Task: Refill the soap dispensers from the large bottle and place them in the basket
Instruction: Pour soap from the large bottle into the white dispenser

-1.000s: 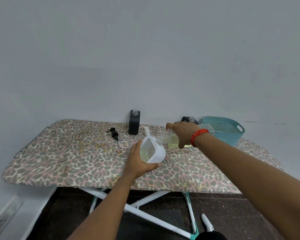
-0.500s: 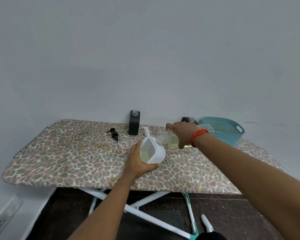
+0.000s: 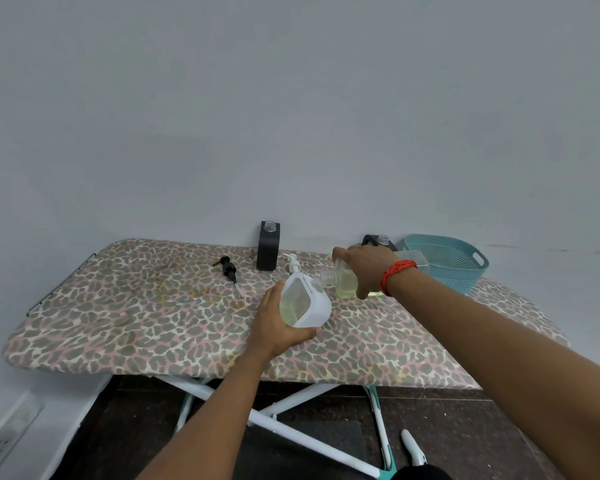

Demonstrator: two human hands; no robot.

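Left hand (image 3: pixel 274 327) cups the tilted white dispenser (image 3: pixel 307 306) above the ironing board (image 3: pixel 118 306), fingers curled beneath it. Just right, the right hand (image 3: pixel 364 268) grips the large bottle (image 3: pixel 345 285), neck tipped to the dispenser's mouth. Basket (image 3: pixel 447 263) sits far right

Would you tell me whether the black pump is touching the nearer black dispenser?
Apart: the head view shows bare board cover between the black pump and the nearer black dispenser.
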